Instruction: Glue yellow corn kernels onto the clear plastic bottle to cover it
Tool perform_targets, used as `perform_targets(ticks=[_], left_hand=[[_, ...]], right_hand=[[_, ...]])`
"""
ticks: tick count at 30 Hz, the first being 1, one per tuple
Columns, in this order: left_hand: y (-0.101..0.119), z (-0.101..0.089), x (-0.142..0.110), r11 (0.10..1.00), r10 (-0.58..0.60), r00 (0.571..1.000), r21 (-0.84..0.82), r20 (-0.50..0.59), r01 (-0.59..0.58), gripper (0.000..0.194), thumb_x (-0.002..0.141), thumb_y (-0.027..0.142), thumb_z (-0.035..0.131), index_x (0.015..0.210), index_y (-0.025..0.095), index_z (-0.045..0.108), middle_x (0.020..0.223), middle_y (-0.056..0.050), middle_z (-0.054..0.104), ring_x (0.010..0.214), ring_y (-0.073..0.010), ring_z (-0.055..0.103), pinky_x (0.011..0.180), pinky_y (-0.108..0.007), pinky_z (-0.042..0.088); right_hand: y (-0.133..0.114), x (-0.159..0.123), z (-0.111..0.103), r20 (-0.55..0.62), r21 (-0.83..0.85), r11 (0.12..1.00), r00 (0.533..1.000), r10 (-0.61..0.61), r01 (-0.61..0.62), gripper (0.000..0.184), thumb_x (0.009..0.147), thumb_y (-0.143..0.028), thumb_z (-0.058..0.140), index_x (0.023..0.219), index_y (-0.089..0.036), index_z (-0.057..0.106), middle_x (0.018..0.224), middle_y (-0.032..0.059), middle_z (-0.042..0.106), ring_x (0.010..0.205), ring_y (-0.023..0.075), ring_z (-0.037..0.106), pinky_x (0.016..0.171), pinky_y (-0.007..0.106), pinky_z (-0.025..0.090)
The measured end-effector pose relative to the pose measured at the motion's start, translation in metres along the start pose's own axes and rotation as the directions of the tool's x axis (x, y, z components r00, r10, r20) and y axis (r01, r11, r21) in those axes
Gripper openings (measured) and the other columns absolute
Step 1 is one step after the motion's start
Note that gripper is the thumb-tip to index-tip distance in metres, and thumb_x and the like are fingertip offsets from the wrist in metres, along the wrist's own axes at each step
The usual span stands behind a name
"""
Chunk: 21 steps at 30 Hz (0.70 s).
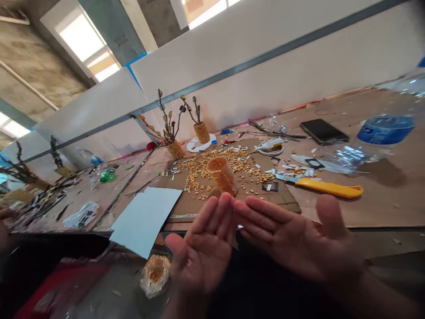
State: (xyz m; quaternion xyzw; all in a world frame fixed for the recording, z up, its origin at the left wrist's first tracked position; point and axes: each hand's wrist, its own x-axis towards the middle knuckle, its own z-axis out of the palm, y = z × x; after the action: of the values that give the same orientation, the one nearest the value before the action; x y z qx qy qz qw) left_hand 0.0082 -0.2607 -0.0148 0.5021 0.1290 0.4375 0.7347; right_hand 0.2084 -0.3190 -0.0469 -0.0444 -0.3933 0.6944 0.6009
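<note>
My left hand (pixel 207 252) and my right hand (pixel 299 235) are held palms up, fingertips meeting in front of the table edge. Both are open, with fingers stretched out and nothing in the palms. Just beyond the fingertips stands a small orange-brown cup (pixel 222 173), slightly tilted in the view. Loose yellow corn kernels (pixel 199 170) lie scattered around it on a cardboard sheet (pixel 279 197). A yellow utility knife (pixel 328 188) rests on the table to the right, nearest my right hand.
Two kernel-covered pots with twigs (pixel 174 149) (pixel 201 132) stand behind. A white sheet (pixel 146 217) overhangs the table edge at left. To the right are a phone (pixel 323 131) and a plastic bottle (pixel 385 129). A bag of kernels (pixel 155 275) sits below the edge.
</note>
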Motion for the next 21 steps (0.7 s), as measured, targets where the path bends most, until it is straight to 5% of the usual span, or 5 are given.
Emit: perform_targets(ticks=[5, 8, 11, 14, 21], left_hand=[[-0.006, 0.000, -0.026, 0.982, -0.022, 0.987, -0.181, 0.158, 0.050, 0.071, 0.105, 0.072, 0.025, 0.155, 0.034, 0.058, 0.165, 0.001, 0.051, 0.162, -0.0228, 0.034, 0.134, -0.037, 0.028], [-0.011, 0.001, -0.027, 0.981, -0.050, 0.985, -0.180, 0.163, 0.079, 0.066, 0.104, 0.072, 0.036, 0.151, 0.034, 0.063, 0.159, -0.001, 0.059, 0.155, -0.0232, 0.048, 0.127, -0.037, 0.039], [-0.029, -0.001, -0.022, 0.977, -0.054, 0.996, -0.201, 0.070, 0.067, 0.047, 0.087, 0.075, 0.069, 0.105, 0.035, 0.086, 0.099, -0.006, 0.086, 0.088, -0.0228, 0.080, 0.079, -0.033, 0.062], [-0.057, -0.012, -0.018, 0.940, -0.083, 0.946, -0.289, 0.312, 0.178, 0.062, 0.064, 0.075, 0.087, 0.041, 0.025, 0.058, 0.032, -0.001, 0.054, 0.028, -0.0131, 0.046, 0.040, -0.029, 0.039], [-0.076, -0.035, -0.021, 0.914, -0.404, 0.860, 0.095, 0.313, 0.394, 0.081, 0.044, 0.102, 0.071, 0.041, 0.023, 0.052, 0.034, -0.001, 0.049, 0.035, -0.0132, 0.048, 0.043, -0.031, 0.037]], right_hand=[[0.006, -0.012, -0.003, -0.045, -0.156, 0.988, 0.999, -0.009, 0.002, 0.096, 0.086, -0.096, 0.016, 0.153, -0.042, 0.060, 0.164, -0.0012, 0.052, 0.158, 0.0294, 0.037, 0.131, 0.048, 0.030], [0.006, -0.020, 0.002, -0.154, -0.362, 0.932, 0.987, -0.044, -0.014, 0.066, 0.097, -0.078, 0.046, 0.151, -0.043, 0.061, 0.163, 0.0026, 0.055, 0.154, 0.0324, 0.046, 0.126, 0.050, 0.040], [0.003, -0.022, 0.013, -0.215, -0.604, 0.793, 0.975, -0.058, -0.086, 0.051, 0.102, -0.054, 0.062, 0.150, -0.040, 0.061, 0.156, 0.0088, 0.062, 0.143, 0.0338, 0.059, 0.117, 0.050, 0.052], [0.001, -0.019, 0.024, -0.160, -0.791, 0.607, 0.982, -0.098, -0.068, 0.052, 0.098, -0.036, 0.072, 0.149, -0.039, 0.062, 0.143, 0.0095, 0.072, 0.128, 0.0306, 0.071, 0.107, 0.044, 0.060], [0.004, -0.002, 0.035, 0.040, -0.834, 0.534, 0.980, -0.195, 0.141, 0.062, 0.093, -0.021, 0.078, 0.149, -0.038, 0.061, 0.140, 0.0092, 0.074, 0.133, 0.0271, 0.068, 0.113, 0.041, 0.055]])
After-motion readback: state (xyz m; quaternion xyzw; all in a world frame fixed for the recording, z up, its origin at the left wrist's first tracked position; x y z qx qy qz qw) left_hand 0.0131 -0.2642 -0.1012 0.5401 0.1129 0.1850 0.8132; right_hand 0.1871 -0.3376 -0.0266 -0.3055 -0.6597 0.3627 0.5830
